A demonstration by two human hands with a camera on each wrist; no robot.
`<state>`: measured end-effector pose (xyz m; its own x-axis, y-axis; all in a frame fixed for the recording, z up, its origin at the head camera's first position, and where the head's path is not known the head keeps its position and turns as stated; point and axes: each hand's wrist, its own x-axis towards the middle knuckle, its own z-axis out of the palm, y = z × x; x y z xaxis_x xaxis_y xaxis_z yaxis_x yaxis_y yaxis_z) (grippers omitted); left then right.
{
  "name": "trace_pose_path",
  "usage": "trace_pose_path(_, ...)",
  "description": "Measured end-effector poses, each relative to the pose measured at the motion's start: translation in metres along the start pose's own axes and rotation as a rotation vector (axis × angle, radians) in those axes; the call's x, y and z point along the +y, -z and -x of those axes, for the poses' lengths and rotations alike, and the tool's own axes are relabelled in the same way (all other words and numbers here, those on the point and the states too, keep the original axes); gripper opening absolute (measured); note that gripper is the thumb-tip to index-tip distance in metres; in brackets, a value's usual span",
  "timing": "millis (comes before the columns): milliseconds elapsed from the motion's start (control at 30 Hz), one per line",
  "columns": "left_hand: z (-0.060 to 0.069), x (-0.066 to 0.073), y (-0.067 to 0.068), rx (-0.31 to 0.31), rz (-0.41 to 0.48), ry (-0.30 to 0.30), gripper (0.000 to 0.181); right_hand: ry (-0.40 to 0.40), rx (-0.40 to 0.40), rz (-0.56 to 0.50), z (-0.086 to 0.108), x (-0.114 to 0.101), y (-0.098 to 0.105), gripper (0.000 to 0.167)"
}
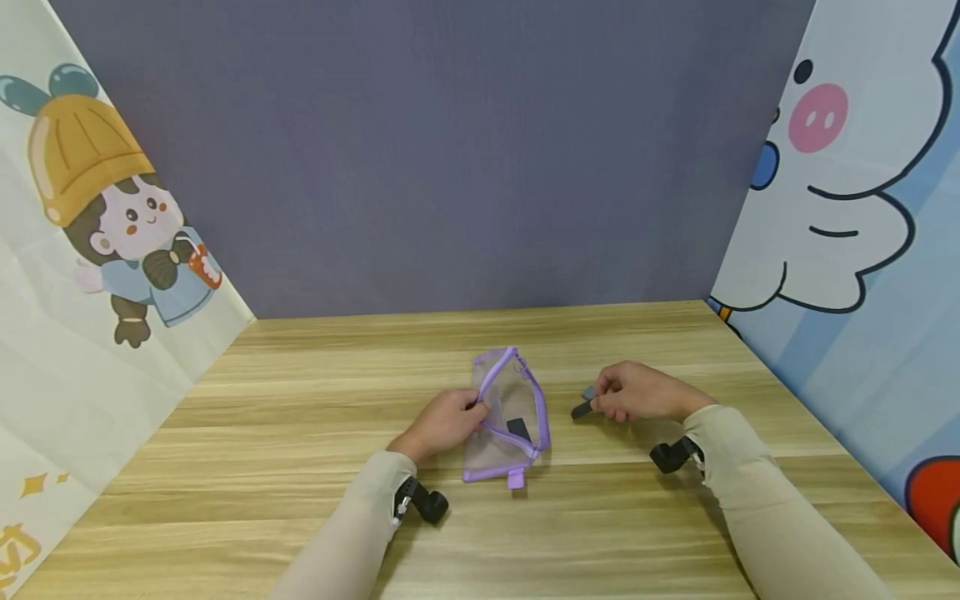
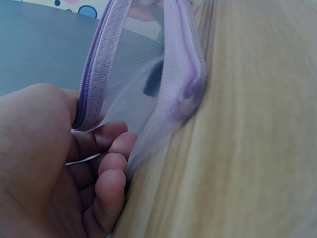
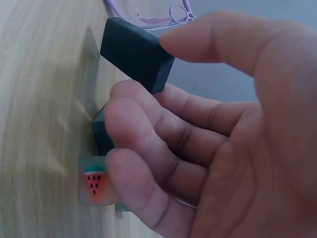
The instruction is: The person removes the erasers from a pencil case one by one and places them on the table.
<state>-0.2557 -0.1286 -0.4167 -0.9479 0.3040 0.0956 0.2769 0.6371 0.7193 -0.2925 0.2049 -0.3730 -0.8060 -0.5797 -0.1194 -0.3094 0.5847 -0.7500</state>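
Observation:
My left hand (image 1: 442,425) pinches the zip edge of a purple-trimmed mesh zip pouch (image 1: 487,457), which lies on the table with its mouth spread open. Through the mesh a dark block (image 1: 517,429) shows inside the pouch. To the right of it, my right hand (image 1: 641,392) pinches a small dark rectangular block (image 3: 136,52) between thumb and finger, just above the table. Behind the curled fingers in the right wrist view are a second dark block (image 3: 100,134) and a pale square piece with a watermelon picture (image 3: 94,183), both partly hidden.
The wood-grain table (image 1: 300,400) meets a grey upright panel (image 1: 450,167) at the back. Cartoon-printed sheets stand on the left (image 1: 45,350) and right (image 1: 840,250) sides. A purple tab (image 1: 516,478) sticks out from the pouch's near end.

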Motion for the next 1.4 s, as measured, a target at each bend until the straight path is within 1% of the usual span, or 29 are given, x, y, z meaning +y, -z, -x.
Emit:
trace_pose_path(300,0.000,0.000,0.001,-0.002,-0.011,0.000,0.030,-0.024,-0.026,-0.007,0.002,-0.001,0.001,0.019)
trace_pose_path(700,0.001,-0.001,0.001,-0.010,0.005,0.013,0.031,-0.036,-0.095,0.039,0.007,-0.005,0.005,0.017)
trace_pose_path(1133,0.000,0.000,0.001,-0.013,0.010,0.019,0.031,-0.079,-0.078,0.041,0.010,-0.005,0.009,0.020)
trace_pose_path(1267,0.000,0.000,0.001,-0.012,0.014,0.020,0.030,-0.068,-0.058,0.042,0.011,-0.004,0.010,0.020)
trace_pose_path(1400,0.000,0.000,0.000,-0.010,0.016,0.019,0.030,-0.030,-0.028,0.047,0.011,-0.004,0.011,0.019)
